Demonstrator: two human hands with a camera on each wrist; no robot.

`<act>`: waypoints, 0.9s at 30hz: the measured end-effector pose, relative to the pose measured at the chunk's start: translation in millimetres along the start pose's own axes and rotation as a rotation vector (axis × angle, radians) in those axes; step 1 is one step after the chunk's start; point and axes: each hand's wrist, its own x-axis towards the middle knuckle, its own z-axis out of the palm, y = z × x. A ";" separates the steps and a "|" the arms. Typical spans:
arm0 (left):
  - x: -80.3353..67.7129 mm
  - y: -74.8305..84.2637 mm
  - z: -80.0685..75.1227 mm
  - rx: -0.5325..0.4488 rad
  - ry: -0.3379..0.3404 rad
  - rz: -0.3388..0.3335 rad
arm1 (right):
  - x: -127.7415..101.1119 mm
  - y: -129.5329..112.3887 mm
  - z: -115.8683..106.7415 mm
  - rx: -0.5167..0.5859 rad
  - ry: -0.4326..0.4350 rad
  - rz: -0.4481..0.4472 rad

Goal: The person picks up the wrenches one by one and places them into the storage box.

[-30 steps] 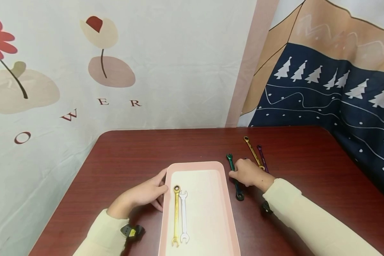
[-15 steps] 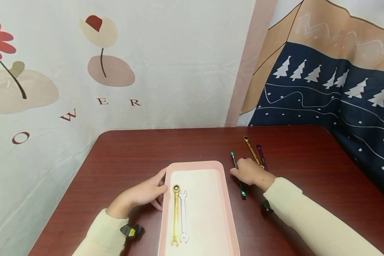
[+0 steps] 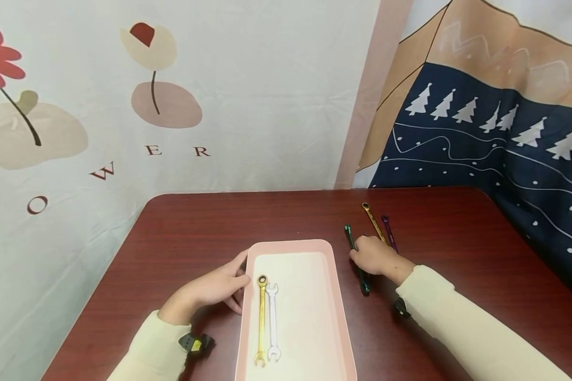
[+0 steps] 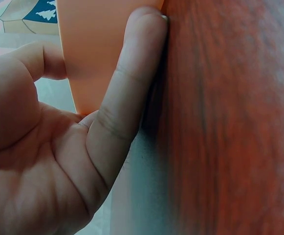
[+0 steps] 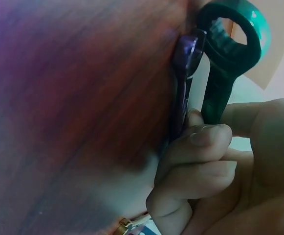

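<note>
My right hand (image 3: 375, 255) pinches a green combination wrench (image 3: 349, 237) around its middle, right of the tray. In the right wrist view, the wrench's ring end (image 5: 251, 46) rises past the thumb and fingers. A dark purple-blue wrench (image 5: 182, 73) lies close beside it, partly behind my curled fingers. At the pink tray (image 3: 331, 264), my left hand (image 3: 219, 286) holds the left side, thumb on the rim and fingers along the outer wall. Inside the tray, a gold wrench (image 3: 261, 320) and a silver wrench (image 3: 273, 323) lie side by side, lengthwise along the left.
Beyond my right hand, another gold wrench (image 3: 373, 219) and a purple wrench (image 3: 389, 232) lie on the dark red wooden table (image 3: 195, 222). My hand hides their near ends. A printed cloth (image 3: 267, 106) hangs behind the table.
The green wrench has turned from lying flat to standing on its edge and shifted slightly right, along with my right hand. My left hand and the tray stay put.
</note>
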 end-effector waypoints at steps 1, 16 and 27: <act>-0.1 -0.1 -0.1 0.002 0.001 -0.001 | -0.8 0.2 -0.1 0.004 0.001 -0.005; -2.1 0.2 -0.4 0.000 0.004 0.002 | -5.2 4.9 1.3 0.034 0.064 -0.025; -3.3 -0.7 2.6 0.006 0.014 0.001 | -9.3 11.0 5.7 0.069 0.111 -0.056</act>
